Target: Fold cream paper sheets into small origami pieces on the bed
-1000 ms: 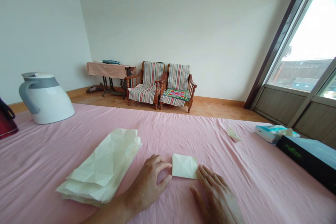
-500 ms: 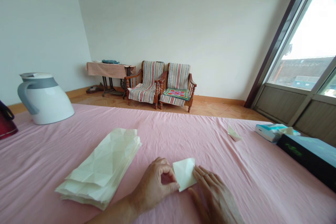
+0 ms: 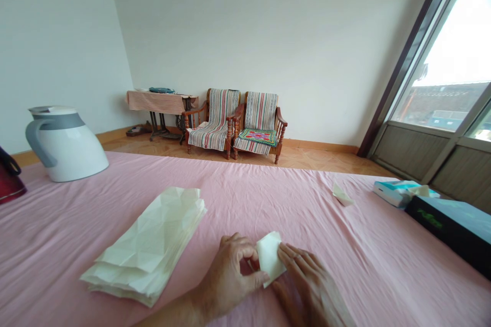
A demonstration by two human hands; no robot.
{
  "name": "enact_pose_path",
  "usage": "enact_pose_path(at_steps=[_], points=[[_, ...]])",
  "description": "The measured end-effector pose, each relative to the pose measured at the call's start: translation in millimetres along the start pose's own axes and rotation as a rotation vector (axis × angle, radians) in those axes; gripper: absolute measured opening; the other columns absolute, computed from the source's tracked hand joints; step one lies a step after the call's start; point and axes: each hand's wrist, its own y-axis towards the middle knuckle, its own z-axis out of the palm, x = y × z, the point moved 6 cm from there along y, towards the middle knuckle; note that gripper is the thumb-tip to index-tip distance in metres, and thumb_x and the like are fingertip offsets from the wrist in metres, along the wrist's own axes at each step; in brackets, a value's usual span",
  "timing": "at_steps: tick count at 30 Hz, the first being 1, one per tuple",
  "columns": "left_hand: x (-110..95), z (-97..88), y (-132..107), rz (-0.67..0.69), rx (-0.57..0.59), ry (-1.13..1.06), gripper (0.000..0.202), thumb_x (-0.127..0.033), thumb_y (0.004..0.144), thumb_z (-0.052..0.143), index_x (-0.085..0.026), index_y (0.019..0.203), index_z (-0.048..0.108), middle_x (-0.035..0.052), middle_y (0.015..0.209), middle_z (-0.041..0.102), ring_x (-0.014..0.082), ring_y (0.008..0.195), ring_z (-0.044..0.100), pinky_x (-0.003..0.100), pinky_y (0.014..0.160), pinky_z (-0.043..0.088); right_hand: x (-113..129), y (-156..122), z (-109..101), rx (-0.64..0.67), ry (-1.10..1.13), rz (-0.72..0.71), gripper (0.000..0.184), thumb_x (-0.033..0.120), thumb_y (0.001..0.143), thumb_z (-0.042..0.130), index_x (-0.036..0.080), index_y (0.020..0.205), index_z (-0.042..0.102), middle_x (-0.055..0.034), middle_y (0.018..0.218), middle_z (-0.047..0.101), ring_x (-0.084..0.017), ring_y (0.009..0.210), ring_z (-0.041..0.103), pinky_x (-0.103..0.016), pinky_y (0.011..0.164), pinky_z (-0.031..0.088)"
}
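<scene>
A small folded piece of cream paper [image 3: 270, 257] lies on the pink cloth between my two hands. My left hand [image 3: 232, 272] has its thumb and index finger curled in a ring, gripping the paper's left edge and lower left corner. My right hand [image 3: 309, 281] lies flat, palm down, its fingers stretched out over the paper's right edge. To the left of my hands rests a thick stack of creased cream paper sheets [image 3: 153, 237]. Farther back on the right sits a small folded paper piece [image 3: 341, 195], apart from both hands.
A white jug with a grey handle [image 3: 72, 148] stands at the back left, beside a dark red object [image 3: 9, 179]. On the right are a tissue pack [image 3: 393, 191] and a black box [image 3: 441, 225]. Two wooden armchairs [image 3: 233, 122] stand beyond the table.
My left hand has shifted slightly right. The paper has tilted and now looks narrower, its left edge bent up. My right hand has slid a little left over it.
</scene>
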Motion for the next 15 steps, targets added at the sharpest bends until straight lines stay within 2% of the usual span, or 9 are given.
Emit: enact_pose_path(at_steps=[4,7,10,12,15], points=[[4,-3.3,1,0.021,-0.064,0.006,0.015,-0.010,0.068,0.067,-0.017,0.059,0.057,-0.0013,0.066,0.063,0.0166,0.070,0.057,0.030,0.073,0.040,2,3,-8,0.028,0.010,-0.022,0.051,0.030,0.083,0.054,0.015,0.131,0.045,-0.0136,0.120,0.064,-0.028,0.106,0.062,-0.040,0.088,0.050],[3,-19.8,0,0.110,-0.239,0.075,0.012,-0.011,0.073,0.060,-0.018,0.064,0.055,0.0003,0.069,0.062,0.0169,0.070,0.056,0.031,0.072,0.039,1,6,-21,-0.037,-0.006,0.053,0.055,0.031,0.084,0.052,0.016,0.135,0.040,-0.0135,0.124,0.061,-0.028,0.106,0.062,-0.040,0.086,0.052],[-9,-34.1,-9,0.296,-0.413,0.303,0.014,-0.011,0.081,0.052,-0.018,0.069,0.055,0.0013,0.070,0.059,0.0181,0.073,0.053,0.035,0.076,0.036,-2,6,-31,-0.176,-0.056,0.164,0.050,0.030,0.088,0.050,0.017,0.135,0.039,-0.0153,0.125,0.059,-0.029,0.108,0.060,-0.043,0.084,0.053],[-21,-32.8,-17,0.451,-0.432,0.447,0.020,-0.011,0.088,0.046,-0.018,0.071,0.056,0.0012,0.070,0.056,0.0183,0.074,0.050,0.038,0.079,0.033,-2,5,-35,-0.239,-0.041,0.207,0.043,0.029,0.090,0.050,0.018,0.131,0.042,-0.0151,0.122,0.059,-0.028,0.108,0.059,-0.042,0.083,0.053],[-34,-20.0,-28,0.626,-0.352,0.560,0.026,-0.007,0.093,0.040,-0.016,0.073,0.055,0.0010,0.072,0.055,0.0174,0.075,0.050,0.040,0.084,0.031,5,9,-37,-0.222,0.046,0.136,0.035,0.023,0.089,0.050,0.020,0.124,0.046,-0.0127,0.116,0.059,-0.025,0.105,0.059,-0.038,0.084,0.052]])
